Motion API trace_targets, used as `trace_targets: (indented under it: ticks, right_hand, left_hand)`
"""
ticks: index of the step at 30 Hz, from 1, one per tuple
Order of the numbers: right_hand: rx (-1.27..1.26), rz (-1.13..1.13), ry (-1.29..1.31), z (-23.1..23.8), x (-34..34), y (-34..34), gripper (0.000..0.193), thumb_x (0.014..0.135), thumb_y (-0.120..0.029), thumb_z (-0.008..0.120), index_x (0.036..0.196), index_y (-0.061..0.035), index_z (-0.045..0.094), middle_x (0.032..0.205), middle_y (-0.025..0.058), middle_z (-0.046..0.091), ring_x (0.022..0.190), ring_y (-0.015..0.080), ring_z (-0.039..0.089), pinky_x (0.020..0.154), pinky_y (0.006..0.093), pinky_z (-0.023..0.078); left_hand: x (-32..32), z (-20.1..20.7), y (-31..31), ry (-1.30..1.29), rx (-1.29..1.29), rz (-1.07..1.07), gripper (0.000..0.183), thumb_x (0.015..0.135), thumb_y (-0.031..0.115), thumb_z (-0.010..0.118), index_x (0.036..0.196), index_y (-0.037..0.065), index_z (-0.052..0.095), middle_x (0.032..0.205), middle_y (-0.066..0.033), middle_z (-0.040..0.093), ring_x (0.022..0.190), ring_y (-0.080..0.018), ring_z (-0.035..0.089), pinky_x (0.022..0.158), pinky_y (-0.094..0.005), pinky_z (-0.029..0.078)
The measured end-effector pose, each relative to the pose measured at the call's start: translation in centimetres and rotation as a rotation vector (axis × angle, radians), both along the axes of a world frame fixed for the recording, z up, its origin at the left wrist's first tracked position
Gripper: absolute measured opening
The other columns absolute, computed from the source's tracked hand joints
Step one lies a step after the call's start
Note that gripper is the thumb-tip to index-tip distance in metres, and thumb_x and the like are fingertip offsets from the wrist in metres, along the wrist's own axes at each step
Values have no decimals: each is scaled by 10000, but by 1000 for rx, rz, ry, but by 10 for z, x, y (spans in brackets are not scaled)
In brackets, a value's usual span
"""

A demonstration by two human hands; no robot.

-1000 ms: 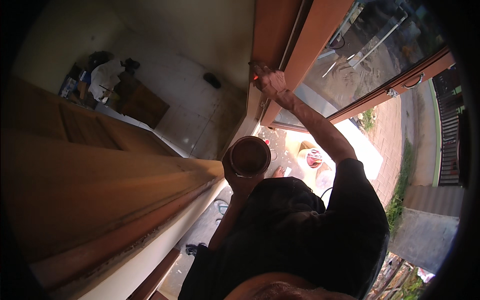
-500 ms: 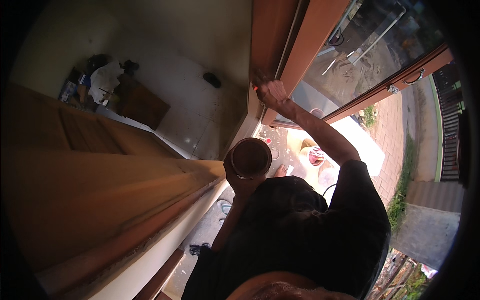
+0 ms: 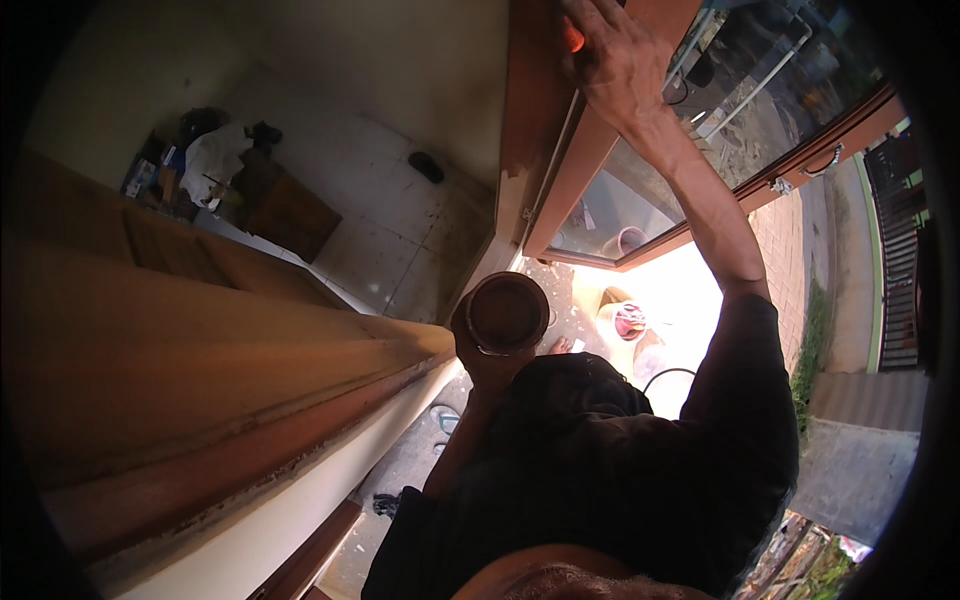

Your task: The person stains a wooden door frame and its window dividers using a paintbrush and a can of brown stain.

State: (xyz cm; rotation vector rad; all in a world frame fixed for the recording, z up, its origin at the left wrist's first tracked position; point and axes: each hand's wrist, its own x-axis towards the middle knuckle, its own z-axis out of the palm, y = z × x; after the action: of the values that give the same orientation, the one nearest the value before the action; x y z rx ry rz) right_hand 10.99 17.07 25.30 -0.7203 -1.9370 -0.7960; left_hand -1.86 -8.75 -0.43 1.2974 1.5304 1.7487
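Observation:
In my left hand (image 3: 478, 362) is a round open can (image 3: 506, 312), held level in front of my chest, its inside dark brown. My right arm stretches up and away to the reddish-brown wooden frame (image 3: 535, 110) beside a glazed door. There my right hand (image 3: 625, 75) is closed around a tool with an orange handle (image 3: 573, 38). Only a bit of orange shows past the fingers, and the tool's far end is hidden. Lower on the frame, a paler patch shows near the hinge.
The glazed door (image 3: 655, 240) stands open on the right, with a handle and latch. To the left is a wooden door panel (image 3: 220, 370). A pinkish bucket (image 3: 628, 320) and sandals (image 3: 445, 416) are on the floor below. Inside the room, a brown box (image 3: 292, 215) sits by clutter.
My right hand has moved up and to the right along the frame, with the orange-handled tool still in it. My left hand and the can have hardly moved.

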Motion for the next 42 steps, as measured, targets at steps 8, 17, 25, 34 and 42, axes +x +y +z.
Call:
trace_targets:
  ticks: [8, 17, 25, 34, 42]
  right_hand:
    - [-876, 113, -375, -246, 2, 15, 284, 890, -73, 550, 1162, 1, 584, 1104, 239, 645, 794, 407, 679, 641, 492, 534]
    - [-654, 29, -110, -165, 0, 24, 425, 801, -107, 682, 1219, -55, 620, 1133, 135, 650, 823, 347, 688, 675, 465, 547]
    - [-95, 66, 119, -62, 16, 4, 475, 758, -107, 768, 1221, -113, 664, 1053, 88, 678, 757, 305, 693, 675, 409, 578]
    - [-824, 150, 235, -191, 36, -35, 236, 881, -155, 731, 1071, -16, 702, 977, 154, 723, 753, 290, 724, 632, 382, 575]
    - [-1286, 428, 876, -167, 97, -98, 169, 952, -45, 706, 1077, 68, 702, 864, 85, 724, 739, 111, 675, 663, 258, 560]
  left_hand:
    - [1, -2, 1, -1, 2, -3, 1005, 555, 147, 977, 1390, 18, 431, 1302, -174, 581, 1175, -292, 623, 997, -425, 521]
    - [2, 1, 0, 20, 4, -13, 1009, 552, 153, 976, 1390, 17, 431, 1303, -176, 579, 1177, -293, 622, 996, -425, 520]
    - [5, 1, 3, 39, -3, -7, 1012, 550, 159, 976, 1390, 16, 430, 1304, -177, 576, 1180, -293, 620, 995, -426, 519]
    - [-1, -16, 9, 196, -47, 94, 1088, 499, 255, 984, 1398, 14, 420, 1313, -174, 563, 1200, -307, 601, 1001, -429, 503]
    - [11, -26, 35, 130, -38, 229, 1091, 482, 214, 976, 1398, 31, 412, 1298, -151, 566, 1185, -297, 593, 1005, -432, 487]
